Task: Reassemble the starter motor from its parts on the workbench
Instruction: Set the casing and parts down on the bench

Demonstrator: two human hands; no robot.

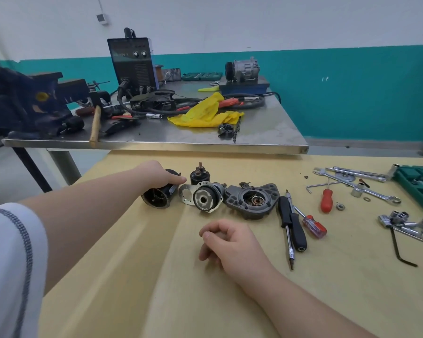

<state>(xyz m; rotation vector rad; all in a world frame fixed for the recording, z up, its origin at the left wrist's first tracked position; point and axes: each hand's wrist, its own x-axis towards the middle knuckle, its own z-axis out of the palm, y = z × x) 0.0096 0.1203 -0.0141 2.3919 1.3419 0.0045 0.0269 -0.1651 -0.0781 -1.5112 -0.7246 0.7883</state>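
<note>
My left hand (156,175) grips the black cylindrical motor housing (158,196), which lies on its side on the yellow bench with its open end toward me. Right of it stand the black solenoid (199,175), a thin metal plate (186,193) and a grey end piece with a round centre (206,197). Further right lies the grey cast nose housing (253,198). My right hand (230,242) rests on the bench in front of these parts, fingers loosely curled, holding nothing.
Screwdrivers (292,228) (326,200), wrenches (362,184), loose sockets (405,222), hex keys and a green socket case (420,189) lie at the right. Behind is a steel table (156,145) with a vise (27,103), a welder (132,64), a hammer and a yellow rag (205,111).
</note>
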